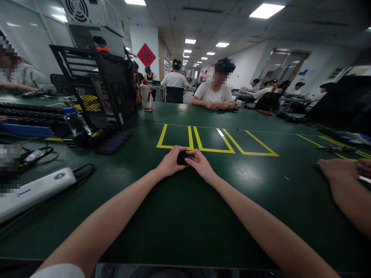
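Observation:
A small black object (182, 157), its kind too small to make out, is held just above or on the green tabletop in front of me. My left hand (169, 162) is closed around it, thumb near me and fingers on the far side. From the right, my right hand (201, 163) pinches at the object's right edge with thumb and fingertips. What lies between those fingertips is mostly hidden. Both hands are close to the near edge of a yellow tape outline (174, 147) on the table.
A black open computer case (116, 88), a bottle with a blue cap (75, 121) and a white power strip (37, 191) stand or lie at left. A white cup (146, 98) is behind. Another person's hand (339, 170) rests at right; a person (214, 90) sits opposite.

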{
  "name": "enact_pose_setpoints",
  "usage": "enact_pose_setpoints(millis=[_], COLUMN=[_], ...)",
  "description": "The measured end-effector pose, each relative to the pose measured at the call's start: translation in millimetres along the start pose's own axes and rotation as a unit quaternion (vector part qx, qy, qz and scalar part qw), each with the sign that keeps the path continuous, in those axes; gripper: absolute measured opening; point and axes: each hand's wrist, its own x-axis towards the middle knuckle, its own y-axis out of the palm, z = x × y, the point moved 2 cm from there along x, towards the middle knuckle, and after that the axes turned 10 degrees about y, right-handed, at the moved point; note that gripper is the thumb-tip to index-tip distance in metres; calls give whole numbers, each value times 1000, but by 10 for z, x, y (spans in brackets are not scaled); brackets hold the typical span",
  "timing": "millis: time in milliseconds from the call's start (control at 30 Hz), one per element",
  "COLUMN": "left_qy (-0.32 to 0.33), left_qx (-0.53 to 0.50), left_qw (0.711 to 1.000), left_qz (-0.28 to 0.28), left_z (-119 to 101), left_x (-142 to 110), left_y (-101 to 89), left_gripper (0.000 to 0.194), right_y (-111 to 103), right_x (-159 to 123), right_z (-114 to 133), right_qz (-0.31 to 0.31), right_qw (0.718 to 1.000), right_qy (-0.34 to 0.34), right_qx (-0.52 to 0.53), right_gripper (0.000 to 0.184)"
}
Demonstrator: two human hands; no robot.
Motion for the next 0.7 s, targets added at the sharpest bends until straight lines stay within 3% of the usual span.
enact_pose_setpoints(millis=[233, 533, 700], left_qy=[-3, -12, -2], left_qx=[-15, -8, -6], left_qw=[1000, 1000, 1000], left_qz=[0, 3, -5], left_z=[-21, -40, -8], left_x=[-12, 2, -1], left_y=[-16, -21, -2], left_gripper=[56, 58, 57], right_y=[-33, -1, -14], right_x=[14, -27, 2], right_z=[3, 45, 26], right_qz=[0, 3, -8], right_qw=[999, 1000, 1000], right_qy=[31, 28, 21], right_qx=[-16, 6, -6], right_gripper=[34, 21, 23])
